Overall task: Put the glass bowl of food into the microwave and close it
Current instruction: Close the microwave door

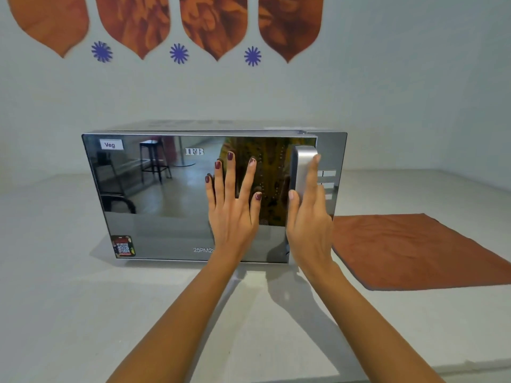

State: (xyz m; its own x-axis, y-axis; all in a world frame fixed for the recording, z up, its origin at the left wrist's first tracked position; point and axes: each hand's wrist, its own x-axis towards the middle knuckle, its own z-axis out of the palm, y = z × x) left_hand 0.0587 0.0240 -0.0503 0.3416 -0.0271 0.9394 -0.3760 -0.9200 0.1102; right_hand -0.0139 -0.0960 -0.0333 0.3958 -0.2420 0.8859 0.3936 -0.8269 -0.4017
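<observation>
While the microwave (193, 194) sits square on the pale tabletop (83, 313) with its mirrored door (166, 203) nearly flush to the body, both hands are flat and spread, gripping nothing — the left hand (233, 214) lies palm-down on the door glass, and the right hand (308, 217) presses against the silver handle (302, 167), thumb on its near face and fingers along its outer side. The glass bowl of food is nowhere in view; I judge it is already inside, though the reflective door hides the cavity. A thin seam shows along the top right edge of the door, so whether the latch has caught I cannot tell. The risk from here is a half-shut door: a soft push may leave it resting against the frame unlatched. A hard shove carries its own trouble — the oven could slide back across the smooth tabletop toward the wall (387, 92), or the jolt could slop food from the bowl. Just to the right lies a rust-orange cloth (414, 250), flat and bare. The wall behind is plain and pale, with orange leaf-shaped decorations (132, 23) and small blue flower shapes (179, 53). The door reflects a stool and floor.
</observation>
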